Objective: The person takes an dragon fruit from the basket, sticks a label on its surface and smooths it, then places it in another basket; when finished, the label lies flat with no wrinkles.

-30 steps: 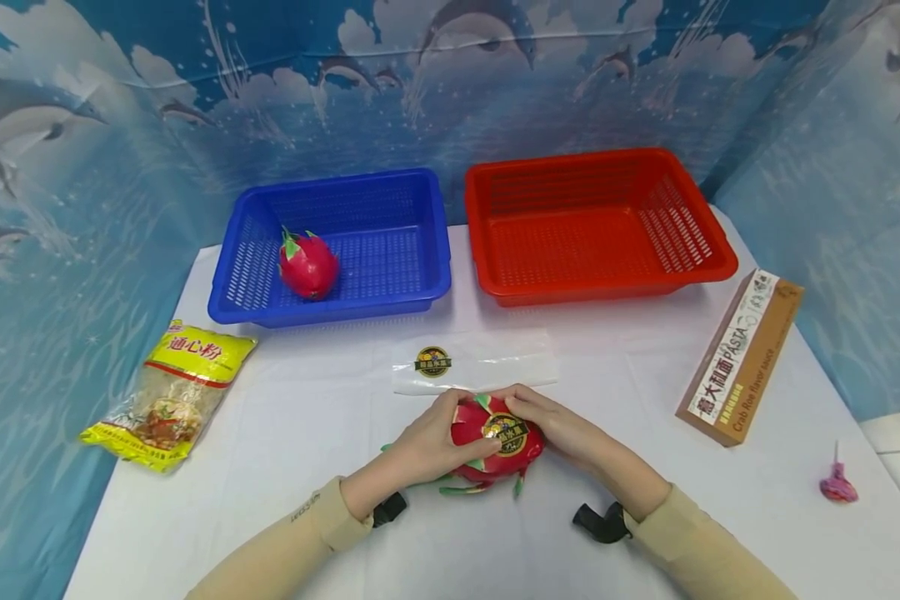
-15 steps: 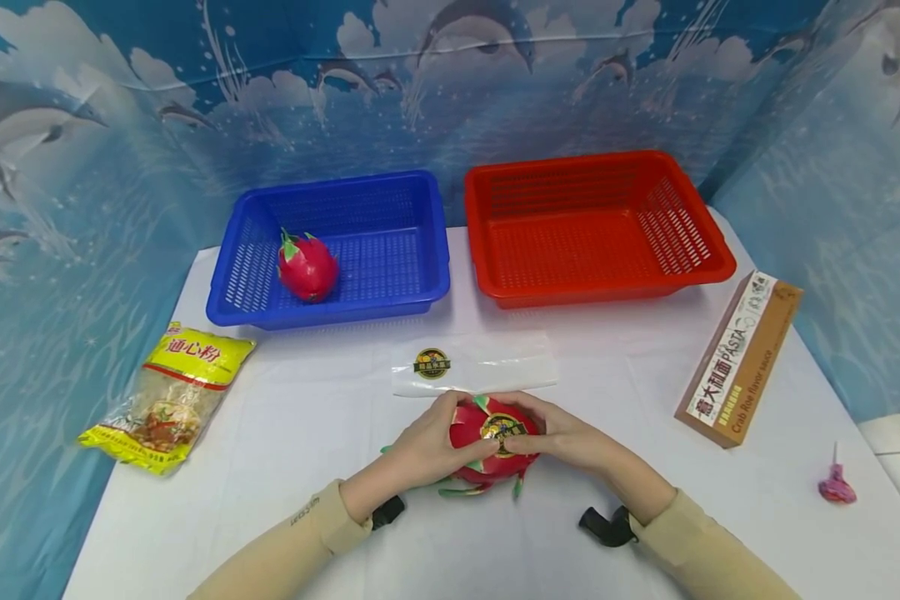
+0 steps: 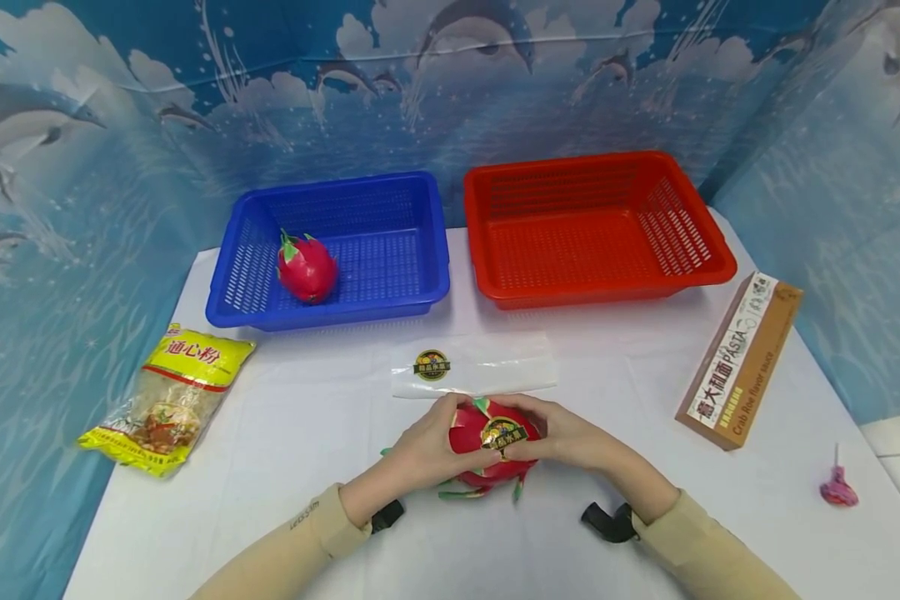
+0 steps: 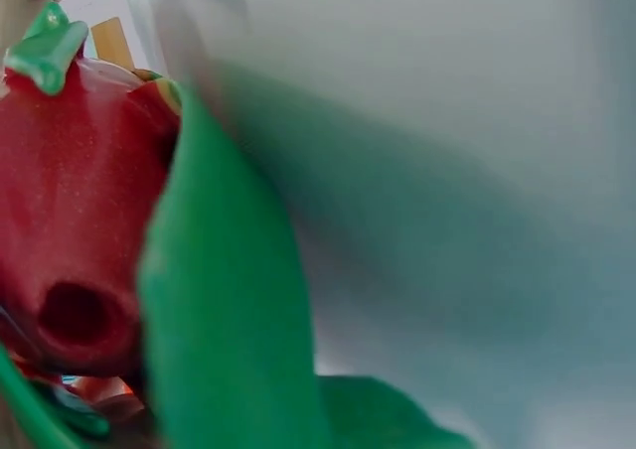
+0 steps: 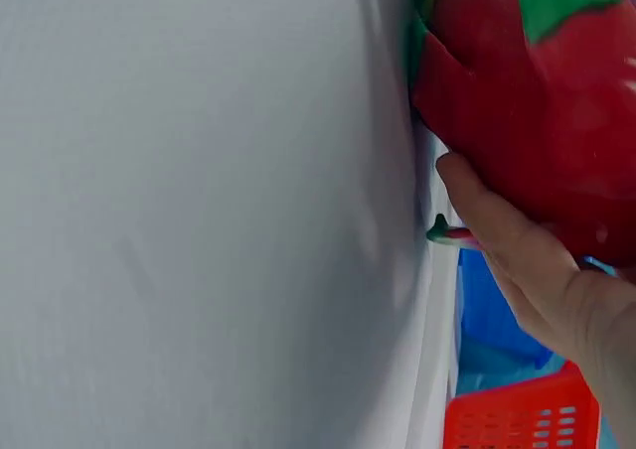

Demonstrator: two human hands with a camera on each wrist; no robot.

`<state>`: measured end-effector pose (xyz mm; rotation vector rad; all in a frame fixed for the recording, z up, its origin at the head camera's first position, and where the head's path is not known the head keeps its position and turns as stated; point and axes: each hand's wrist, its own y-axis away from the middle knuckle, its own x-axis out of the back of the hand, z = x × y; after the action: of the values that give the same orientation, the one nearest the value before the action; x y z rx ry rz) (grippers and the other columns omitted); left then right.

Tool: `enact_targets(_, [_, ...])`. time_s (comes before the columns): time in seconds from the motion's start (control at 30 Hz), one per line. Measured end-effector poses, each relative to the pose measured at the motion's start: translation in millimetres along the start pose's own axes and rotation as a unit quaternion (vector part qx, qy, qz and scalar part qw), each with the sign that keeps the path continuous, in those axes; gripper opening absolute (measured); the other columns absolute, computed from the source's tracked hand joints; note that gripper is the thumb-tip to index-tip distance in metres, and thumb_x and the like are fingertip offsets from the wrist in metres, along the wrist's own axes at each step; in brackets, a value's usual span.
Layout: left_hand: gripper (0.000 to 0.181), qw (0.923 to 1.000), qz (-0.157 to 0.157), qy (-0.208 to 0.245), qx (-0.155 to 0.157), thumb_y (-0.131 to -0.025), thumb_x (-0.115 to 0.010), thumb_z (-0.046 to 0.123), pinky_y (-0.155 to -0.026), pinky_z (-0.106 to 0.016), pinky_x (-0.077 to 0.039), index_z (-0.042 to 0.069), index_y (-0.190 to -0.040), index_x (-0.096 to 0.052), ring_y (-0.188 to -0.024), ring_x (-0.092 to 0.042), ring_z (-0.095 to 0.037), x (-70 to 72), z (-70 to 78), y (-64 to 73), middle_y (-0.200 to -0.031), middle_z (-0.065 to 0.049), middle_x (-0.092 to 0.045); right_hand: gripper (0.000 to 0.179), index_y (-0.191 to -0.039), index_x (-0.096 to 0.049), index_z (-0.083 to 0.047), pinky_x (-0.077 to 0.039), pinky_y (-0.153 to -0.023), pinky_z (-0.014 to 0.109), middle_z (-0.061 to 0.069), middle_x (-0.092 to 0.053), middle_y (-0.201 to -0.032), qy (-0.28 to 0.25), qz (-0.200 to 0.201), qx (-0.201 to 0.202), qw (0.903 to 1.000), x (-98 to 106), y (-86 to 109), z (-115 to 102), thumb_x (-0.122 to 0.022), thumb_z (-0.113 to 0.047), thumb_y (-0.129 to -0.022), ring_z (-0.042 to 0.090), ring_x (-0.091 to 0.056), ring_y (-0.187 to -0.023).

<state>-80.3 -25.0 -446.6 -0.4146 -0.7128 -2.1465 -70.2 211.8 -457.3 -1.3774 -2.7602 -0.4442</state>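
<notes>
Since one second ago, the right hand [image 3: 566,433] has moved its thumb onto the sticker [image 3: 502,432]. I read it and the left hand [image 3: 429,442] gripping the dragon fruit [image 3: 466,430] between them; uneven thumb pressure could skew the sticker.

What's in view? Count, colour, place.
held dragon fruit: 1, red, centre
blue basket: 1, blue, back left
dragon fruit: 1, pink, blue basket
red basket: 1, red, back right
plastic strip: 1, white, centre
stickers: 2, black, strip and held fruit
noodle bag: 1, yellow, left
pasta box: 1, brown, right
lollipop: 1, pink, right
tablecloth: 1, white, underneath
backdrop: 1, blue, behind
tiles: several, white, right
devices: 2, black, wrists
sleeves: 2, beige, forearms
left hand: 1, gripping fruit
right hand: 1, gripping fruit
</notes>
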Motion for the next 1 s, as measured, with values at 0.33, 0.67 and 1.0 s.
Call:
enact_targets(0.33, [0.078,0.9998,-0.005,0.009,0.015,-0.076,-0.077,0.055,-0.081,-0.037,-0.058,0.022,-0.137,-0.04,-0.112,-0.058,-0.017,-0.5,-2.7,-1.6,-0.126,0.001,-0.056,0.067,-0.149,-0.039,-0.009,-0.048,-0.101,0.053,0.022,-0.04,-0.151,0.069,0.006,0.014,0.9975,37,18.4,-23,-0.068,-0.019,-0.09,0.045,-0.039,-0.135])
enact_targets(0.67, [0.077,0.9998,0.001,0.017,0.013,-0.076,-0.079,0.053,-0.081,-0.038,-0.058,0.022,-0.135,-0.041,-0.114,-0.057,-0.019,-1.9,-3.7,-0.1,-0.126,0.0,-0.057,0.045,-0.145,-0.047,-0.017,-0.049,-0.093,0.015,-0.014,-0.059,-0.133,0.036,0.254,0.0,0.9665,142,57.4,-62,-0.054,-0.023,-0.102,0.0,-0.06,-0.114])
enact_targets(1.0, [0.085,0.9997,-0.02,0.013,-0.004,-0.073,-0.082,0.05,-0.081,-0.036,-0.058,0.018,-0.139,-0.038,-0.116,-0.055,-0.019,0.2,-5.2,0.4,-0.129,-0.001,-0.053,0.042,-0.126,-0.062,-0.018,-0.054,-0.07,0.01,-0.013,-0.063,-0.11,-0.148,0.481,0.0,0.8643,233,68.3,-50,-0.071,-0.034,-0.089,0.0,-0.059,-0.099])
